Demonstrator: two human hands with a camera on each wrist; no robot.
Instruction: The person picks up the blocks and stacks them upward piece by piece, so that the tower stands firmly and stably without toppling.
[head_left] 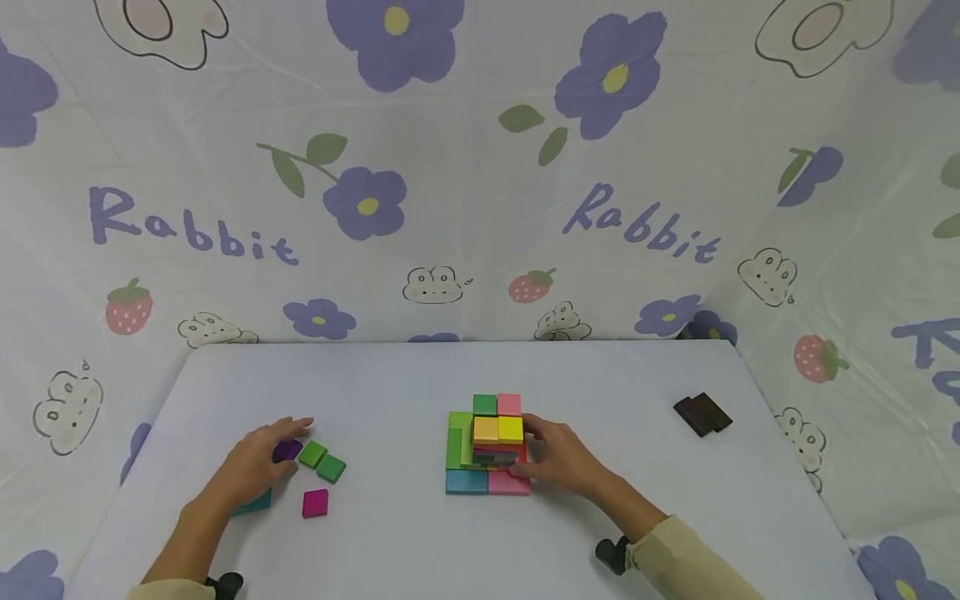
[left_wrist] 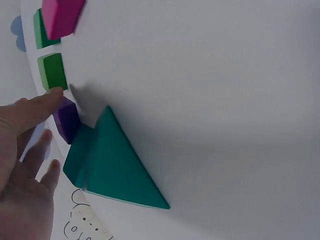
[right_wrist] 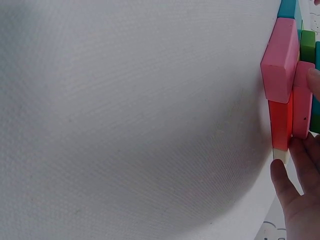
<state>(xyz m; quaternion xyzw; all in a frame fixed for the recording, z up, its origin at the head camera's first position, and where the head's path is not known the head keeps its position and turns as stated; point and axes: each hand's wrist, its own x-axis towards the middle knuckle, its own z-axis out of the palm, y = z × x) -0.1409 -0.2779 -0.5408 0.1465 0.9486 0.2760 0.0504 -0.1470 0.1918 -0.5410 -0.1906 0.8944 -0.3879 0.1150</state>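
One many-coloured stack of blocks [head_left: 486, 442] rises several layers at centre, so we judge the building well along. Off it we find the teal wedge [left_wrist: 122, 170] beneath the left wrist, dark brown pieces [head_left: 702, 414] far right, the magenta block [head_left: 315, 503], two green blocks [head_left: 331, 468] and the purple block [head_left: 287, 451]. We see the right hand [head_left: 562, 454] at the stack's right side, thumb and fingers spread apart; how firmly they press, we cannot tell. The left hand [head_left: 258, 458] has thumb and fingers apart, the purple block between them; we cannot confirm a grip.
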